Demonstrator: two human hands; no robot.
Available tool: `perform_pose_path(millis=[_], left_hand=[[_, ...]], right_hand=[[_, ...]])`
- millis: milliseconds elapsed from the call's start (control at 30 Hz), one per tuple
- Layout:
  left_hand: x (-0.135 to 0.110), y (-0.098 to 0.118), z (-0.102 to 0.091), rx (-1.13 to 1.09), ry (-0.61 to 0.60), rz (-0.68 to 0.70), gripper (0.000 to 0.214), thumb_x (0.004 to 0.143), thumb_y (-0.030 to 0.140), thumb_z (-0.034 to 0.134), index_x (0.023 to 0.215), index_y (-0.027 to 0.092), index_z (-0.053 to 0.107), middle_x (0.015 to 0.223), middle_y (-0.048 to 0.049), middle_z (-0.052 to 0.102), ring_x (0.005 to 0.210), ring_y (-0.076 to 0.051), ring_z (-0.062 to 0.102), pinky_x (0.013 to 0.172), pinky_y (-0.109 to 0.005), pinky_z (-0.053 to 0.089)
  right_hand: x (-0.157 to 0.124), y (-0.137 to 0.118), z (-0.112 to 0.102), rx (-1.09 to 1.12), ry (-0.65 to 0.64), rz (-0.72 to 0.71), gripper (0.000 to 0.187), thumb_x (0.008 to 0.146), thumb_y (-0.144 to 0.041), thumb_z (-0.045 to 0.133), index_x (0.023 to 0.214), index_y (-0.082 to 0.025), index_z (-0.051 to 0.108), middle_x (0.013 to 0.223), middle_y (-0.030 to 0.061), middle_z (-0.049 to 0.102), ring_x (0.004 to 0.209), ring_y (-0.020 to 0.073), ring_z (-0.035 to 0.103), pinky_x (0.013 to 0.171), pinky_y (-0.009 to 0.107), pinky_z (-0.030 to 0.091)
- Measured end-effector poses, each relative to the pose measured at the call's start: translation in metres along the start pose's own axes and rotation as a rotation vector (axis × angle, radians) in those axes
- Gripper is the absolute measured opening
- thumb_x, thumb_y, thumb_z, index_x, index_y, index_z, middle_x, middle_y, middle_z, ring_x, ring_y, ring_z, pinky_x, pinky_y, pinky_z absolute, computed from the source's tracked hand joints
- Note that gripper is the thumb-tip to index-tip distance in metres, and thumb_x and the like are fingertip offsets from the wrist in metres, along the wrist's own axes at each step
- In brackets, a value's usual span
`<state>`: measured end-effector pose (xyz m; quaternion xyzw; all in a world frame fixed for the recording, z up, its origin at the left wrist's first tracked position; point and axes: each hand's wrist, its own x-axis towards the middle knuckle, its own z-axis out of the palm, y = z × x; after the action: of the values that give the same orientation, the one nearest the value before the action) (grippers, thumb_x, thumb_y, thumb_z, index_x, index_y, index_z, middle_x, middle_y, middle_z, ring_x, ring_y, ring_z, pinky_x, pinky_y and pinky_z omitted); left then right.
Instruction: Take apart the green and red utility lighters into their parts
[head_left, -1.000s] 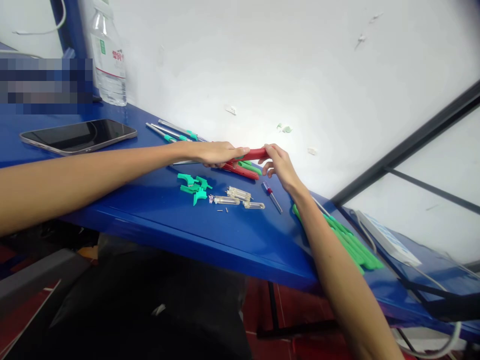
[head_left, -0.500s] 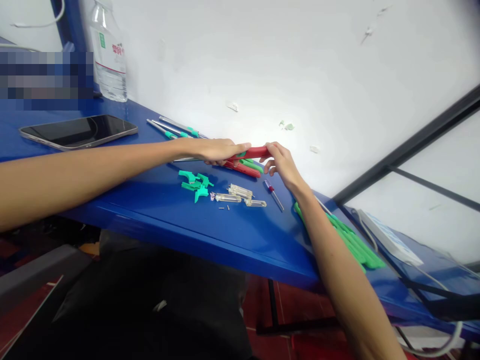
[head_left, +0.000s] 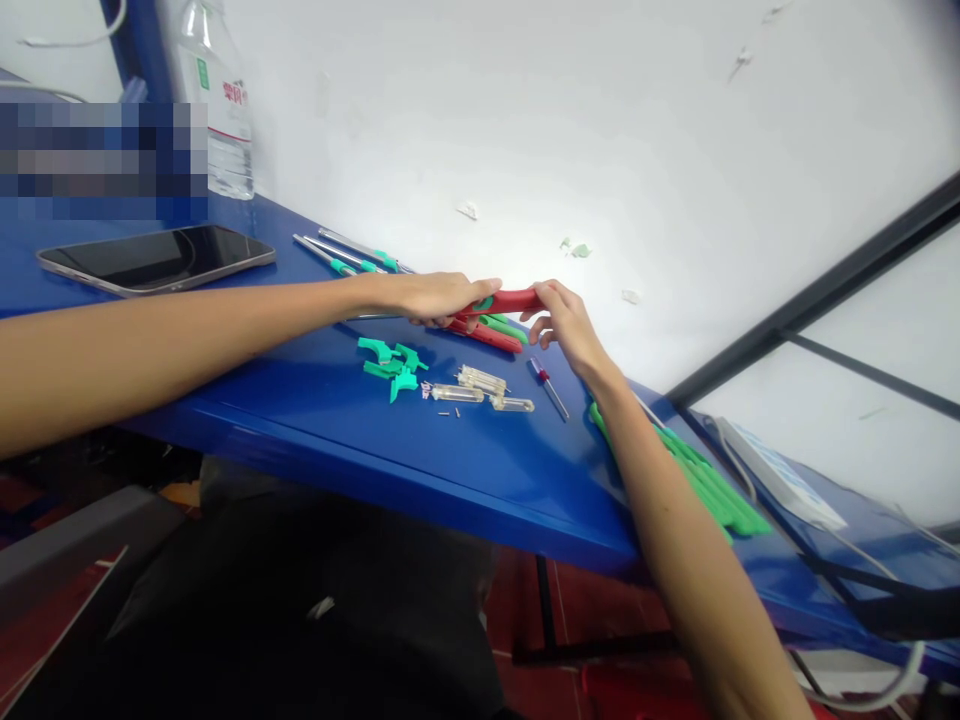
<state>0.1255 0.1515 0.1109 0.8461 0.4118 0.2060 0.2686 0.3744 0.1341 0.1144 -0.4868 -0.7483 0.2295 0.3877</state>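
Note:
Both hands hold a red plastic handle (head_left: pixel 517 300) with a green insert, which looks like a utility lighter's body, just above the blue table. My left hand (head_left: pixel 442 296) is closed around its left part, thumb along the top. The fingers of my right hand (head_left: pixel 566 325) pinch the right end. Beneath it lie another red handle (head_left: pixel 491 336) and a green handle (head_left: pixel 510 329). Metal tubes (head_left: pixel 341 258) with green collars are beyond my left forearm. Nearer me lie loose green trigger-like pieces (head_left: pixel 390 368), clear tanks (head_left: pixel 480 382) and a small screwdriver (head_left: pixel 551 388).
A phone (head_left: pixel 161 260) and a water bottle (head_left: pixel 231 165) are at the left of the blue table (head_left: pixel 420 450). Several green handles (head_left: pixel 705 480) lie beside my right forearm, near a white power strip (head_left: pixel 780 470). A white wall stands behind.
Both hands keep their hold on the red handle, which has tilted very slightly. The things on the table have not moved.

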Motion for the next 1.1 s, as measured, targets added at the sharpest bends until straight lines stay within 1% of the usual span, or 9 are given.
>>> perform_pose_path(millis=[100,233,300,433,633,900,1100], left_hand=[[-0.0004,0.0005,0.0001,-0.006,0.001,-0.010,0.062,0.100,0.079,0.035,0.082,0.022,0.055,0.067,-0.0054,0.050,0.056,-0.019,0.043,0.056,-0.038,0.034],[-0.0004,-0.0005,0.0000,-0.009,-0.005,-0.015,0.066,0.100,0.083,0.032,0.078,0.023,0.047,0.068,-0.0048,0.049,0.055,-0.017,0.041,0.054,-0.036,0.033],[-0.0002,-0.0012,-0.0001,-0.012,-0.008,-0.010,0.066,0.100,0.085,0.031,0.079,0.023,0.045,0.069,-0.0041,0.047,0.055,-0.017,0.040,0.054,-0.036,0.034],[0.0003,-0.0011,-0.0002,-0.005,-0.008,-0.001,0.065,0.101,0.082,0.031,0.079,0.024,0.046,0.068,-0.0038,0.046,0.054,-0.017,0.039,0.054,-0.036,0.034],[0.0011,0.0006,-0.0010,0.028,-0.012,0.010,0.065,0.101,0.080,0.032,0.076,0.023,0.050,0.066,-0.0054,0.049,0.054,-0.018,0.040,0.056,-0.037,0.035],[-0.0017,0.0047,-0.0012,0.060,-0.008,0.041,0.066,0.103,0.076,0.028,0.075,0.023,0.055,0.064,-0.0056,0.051,0.053,-0.019,0.041,0.060,-0.038,0.036],[-0.0007,0.0036,-0.0010,0.089,-0.004,0.058,0.067,0.104,0.077,0.027,0.072,0.024,0.051,0.064,-0.0054,0.053,0.055,-0.020,0.043,0.064,-0.039,0.038]], right_hand=[[-0.0004,-0.0004,-0.0001,0.003,-0.002,-0.002,0.042,0.102,-0.067,0.053,0.103,-0.025,0.054,0.095,0.0065,0.072,0.058,0.0136,0.060,0.049,0.028,0.042],[-0.0002,-0.0004,0.0000,0.003,-0.005,-0.002,0.043,0.101,-0.068,0.053,0.102,-0.025,0.054,0.094,0.0064,0.072,0.058,0.0132,0.060,0.048,0.028,0.042],[0.0001,-0.0002,0.0001,0.004,-0.005,-0.003,0.042,0.101,-0.067,0.053,0.102,-0.025,0.054,0.094,0.0064,0.072,0.058,0.0133,0.060,0.048,0.028,0.042],[0.0003,0.0004,0.0003,0.009,-0.003,-0.007,0.040,0.101,-0.066,0.053,0.101,-0.025,0.055,0.093,0.0065,0.072,0.057,0.0135,0.060,0.048,0.028,0.042],[0.0006,0.0013,0.0008,0.012,0.002,-0.008,0.039,0.102,-0.064,0.053,0.101,-0.025,0.054,0.092,0.0065,0.071,0.057,0.0141,0.060,0.047,0.028,0.041],[-0.0020,-0.0019,0.0002,-0.007,-0.009,0.014,0.047,0.103,-0.072,0.051,0.102,-0.025,0.054,0.096,0.0075,0.074,0.059,0.0137,0.061,0.050,0.028,0.043],[-0.0035,-0.0033,0.0013,-0.048,0.010,0.018,0.065,0.100,-0.088,0.041,0.105,-0.025,0.056,0.100,0.0099,0.075,0.059,0.0150,0.061,0.051,0.030,0.042]])
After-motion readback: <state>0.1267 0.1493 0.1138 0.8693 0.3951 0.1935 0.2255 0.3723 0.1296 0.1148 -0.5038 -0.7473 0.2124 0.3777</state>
